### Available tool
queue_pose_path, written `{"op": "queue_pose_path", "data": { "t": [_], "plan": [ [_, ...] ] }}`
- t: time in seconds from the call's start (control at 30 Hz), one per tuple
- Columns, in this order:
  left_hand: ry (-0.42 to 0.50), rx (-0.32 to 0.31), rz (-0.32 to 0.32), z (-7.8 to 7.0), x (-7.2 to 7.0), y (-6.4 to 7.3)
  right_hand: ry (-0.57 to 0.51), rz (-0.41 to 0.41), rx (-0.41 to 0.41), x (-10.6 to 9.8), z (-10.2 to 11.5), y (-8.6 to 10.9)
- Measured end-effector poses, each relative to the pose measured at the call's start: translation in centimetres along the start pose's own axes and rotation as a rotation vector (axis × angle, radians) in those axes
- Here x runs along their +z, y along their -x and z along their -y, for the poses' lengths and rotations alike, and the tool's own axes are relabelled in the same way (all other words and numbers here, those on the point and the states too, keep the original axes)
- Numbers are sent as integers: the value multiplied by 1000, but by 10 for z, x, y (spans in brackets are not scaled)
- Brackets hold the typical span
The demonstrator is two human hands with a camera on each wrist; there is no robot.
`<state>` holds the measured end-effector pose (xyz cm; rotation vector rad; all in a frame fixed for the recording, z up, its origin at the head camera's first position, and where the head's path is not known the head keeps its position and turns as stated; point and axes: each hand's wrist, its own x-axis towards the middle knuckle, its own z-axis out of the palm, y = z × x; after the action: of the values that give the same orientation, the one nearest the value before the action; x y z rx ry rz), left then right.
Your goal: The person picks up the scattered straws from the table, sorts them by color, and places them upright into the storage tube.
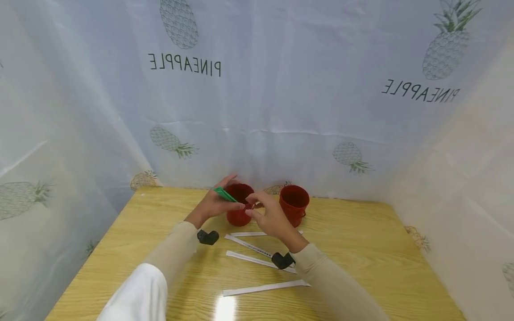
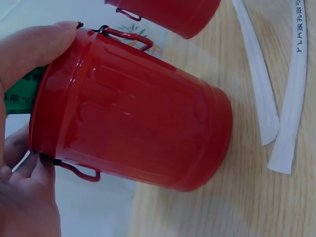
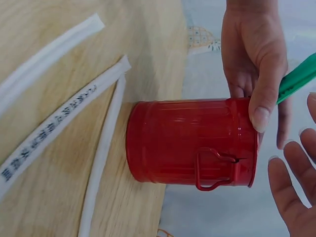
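Note:
My left hand [image 1: 216,204] grips the rim of a small red bucket [image 2: 133,111] with wire handles on its sides, thumb on the near side and fingers farther round. The bucket stands upright on the table. A green printed strip [image 1: 224,194], like a straw in a wrapper, sticks out of the bucket's mouth beside the left thumb; its lower end is hidden. Close to the rim's right side is my right hand [image 1: 271,216]. In the right wrist view its fingers [image 3: 291,168] are loosely bent and apart from the bucket, with nothing between them.
A second red bucket [image 1: 295,211] stands right of the first. Several white paper-wrapped straws [image 1: 261,288] lie across the wooden table [image 1: 361,267] in front of the buckets, some partly under the right arm. A pineapple-print curtain [image 1: 281,89] hangs behind and at both sides.

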<state>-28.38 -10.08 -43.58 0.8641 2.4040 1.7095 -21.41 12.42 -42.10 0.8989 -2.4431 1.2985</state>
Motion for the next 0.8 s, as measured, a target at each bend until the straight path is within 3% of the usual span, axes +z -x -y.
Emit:
{"op": "queue_pose_path", "data": {
  "t": [0.3,0.6,0.8],
  "plan": [
    [-35,-103,-37,-5,-2,8,36,8,-42,-14,9,37],
    [-78,-94,-76,-1,0,25,25,12,-69,-28,9,64],
    [-63,-146,-107,5,2,41,27,30,-76,-37,7,83]
  ]
}}
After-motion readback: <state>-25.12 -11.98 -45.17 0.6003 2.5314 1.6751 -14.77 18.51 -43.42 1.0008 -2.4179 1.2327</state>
